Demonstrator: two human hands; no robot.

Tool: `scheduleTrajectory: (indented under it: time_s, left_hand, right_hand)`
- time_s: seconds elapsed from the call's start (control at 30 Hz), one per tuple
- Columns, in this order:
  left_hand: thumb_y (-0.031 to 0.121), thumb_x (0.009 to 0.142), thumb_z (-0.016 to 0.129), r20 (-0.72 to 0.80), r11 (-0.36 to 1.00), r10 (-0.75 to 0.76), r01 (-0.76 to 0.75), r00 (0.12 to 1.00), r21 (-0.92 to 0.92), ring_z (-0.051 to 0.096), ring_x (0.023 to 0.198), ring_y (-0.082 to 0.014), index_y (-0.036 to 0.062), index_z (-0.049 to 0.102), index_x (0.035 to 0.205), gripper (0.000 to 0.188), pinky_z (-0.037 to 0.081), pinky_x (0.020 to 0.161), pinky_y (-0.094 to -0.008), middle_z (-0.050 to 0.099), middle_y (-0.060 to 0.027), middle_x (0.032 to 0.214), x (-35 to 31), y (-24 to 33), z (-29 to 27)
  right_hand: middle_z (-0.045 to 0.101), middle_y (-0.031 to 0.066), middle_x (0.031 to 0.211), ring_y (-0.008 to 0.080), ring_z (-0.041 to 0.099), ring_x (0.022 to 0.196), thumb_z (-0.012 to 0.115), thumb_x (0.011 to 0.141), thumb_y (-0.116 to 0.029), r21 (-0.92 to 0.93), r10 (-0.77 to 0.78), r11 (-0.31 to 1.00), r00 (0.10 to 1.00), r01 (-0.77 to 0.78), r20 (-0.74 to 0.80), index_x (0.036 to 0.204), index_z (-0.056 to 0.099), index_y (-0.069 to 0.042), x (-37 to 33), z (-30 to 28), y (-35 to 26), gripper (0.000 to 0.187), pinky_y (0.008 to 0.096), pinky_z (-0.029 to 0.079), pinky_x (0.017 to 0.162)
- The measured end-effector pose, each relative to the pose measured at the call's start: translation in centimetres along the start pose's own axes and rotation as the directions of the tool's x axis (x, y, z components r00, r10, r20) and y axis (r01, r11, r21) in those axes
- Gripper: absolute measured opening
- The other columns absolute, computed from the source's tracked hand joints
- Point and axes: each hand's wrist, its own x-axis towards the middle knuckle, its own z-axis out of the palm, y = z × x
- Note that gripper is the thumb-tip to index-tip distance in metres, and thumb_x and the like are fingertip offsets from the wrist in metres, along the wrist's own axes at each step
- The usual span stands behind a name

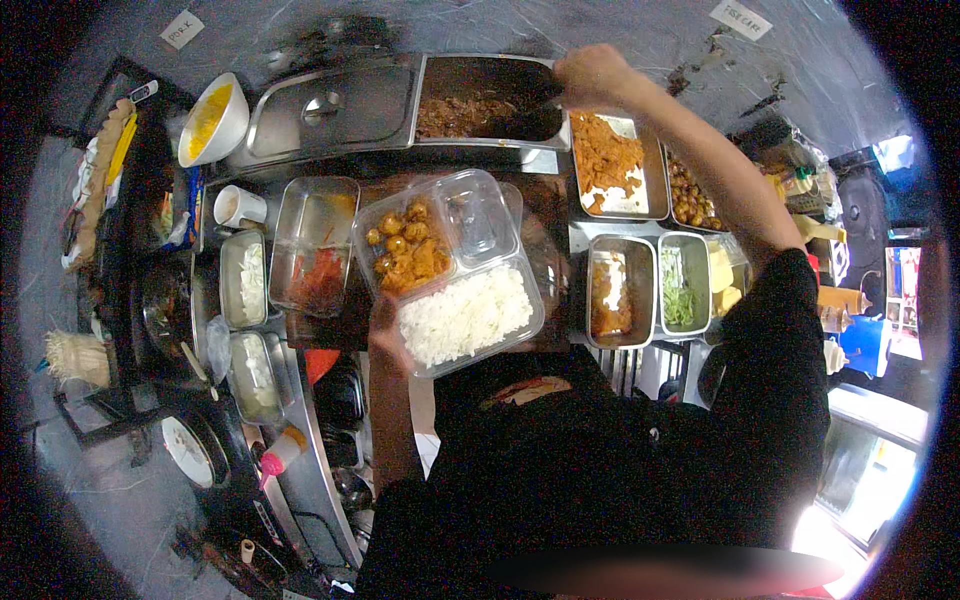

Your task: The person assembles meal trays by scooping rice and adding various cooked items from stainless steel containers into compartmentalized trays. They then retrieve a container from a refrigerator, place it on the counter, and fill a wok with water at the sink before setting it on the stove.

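Clear three-compartment tray (480, 222)! Left hand (386, 338) clamps its edge, seemingly steadying rice (465, 315); right hand (597, 78), can't tell its grip.

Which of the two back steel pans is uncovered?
The right pan, with dark brown food showing and the right hand at its right end; the left pan has a knobbed lid.

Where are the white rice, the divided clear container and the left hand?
White rice (465, 318): head view, middle of the heap.
Divided clear container (478, 217): head view, its upper-right compartment.
Left hand (387, 338): head view, its visible middle.
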Motion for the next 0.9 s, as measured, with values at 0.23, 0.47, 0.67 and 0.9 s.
scheduleTrajectory:
  time_s: [0.23,0.47,0.67,0.9]
  left_hand:
    - [0.048,0.089,0.053,0.113,0.988,0.054,-0.036,0.992,-0.153,0.047,0.121,-0.0279,-0.0036,0.050,0.126,0.064,0.036,0.104,-0.0422,0.051,-0.0136,0.129,-3.1,4.2,2.6]
    - [0.053,0.091,0.046,0.132,0.955,0.261,-0.236,0.956,-0.178,0.046,0.122,-0.0300,-0.0064,0.046,0.126,0.069,0.035,0.105,-0.0425,0.049,-0.0175,0.130,-4.0,7.8,7.2]
    - [0.046,0.095,0.043,0.053,0.927,0.313,-0.292,0.948,-0.236,0.049,0.119,-0.0296,-0.0062,0.042,0.129,0.062,0.038,0.103,-0.0431,0.049,-0.0175,0.130,-2.2,8.8,11.3]
    - [0.041,0.092,0.052,0.088,0.855,0.381,-0.314,0.921,-0.413,0.055,0.113,-0.0273,-0.0026,0.042,0.129,0.058,0.044,0.098,-0.0403,0.054,-0.0171,0.123,2.2,7.0,11.9]
  right_hand:
    - [0.070,0.0111,0.089,0.0287,0.068,0.087,0.063,0.067,-0.017,-0.014,-0.043,0.999,0.999,0.043,0.019,0.089,0.071,-0.010,4.9,4.1,-1.5,0.024,0.0414,0.055,0.070]
    - [0.068,0.0094,0.073,0.0258,0.068,0.069,0.067,0.071,-0.029,0.204,0.006,0.979,0.999,0.003,-0.042,0.086,0.071,-0.012,0.8,2.0,4.3,0.023,0.0408,0.055,0.064]
    - [0.065,0.0014,0.071,0.0118,0.059,0.060,0.065,0.078,-0.017,0.530,0.144,0.831,0.986,-0.168,0.087,0.103,0.070,-0.016,-4.2,-4.8,7.1,0.025,0.0278,0.048,0.047]
    - [0.062,-0.0009,0.071,0.0058,0.053,0.059,0.065,0.078,-0.015,0.601,0.099,0.799,0.991,-0.026,-0.089,0.109,0.067,-0.012,-11.4,-12.0,7.7,0.031,0.0220,0.042,0.041]
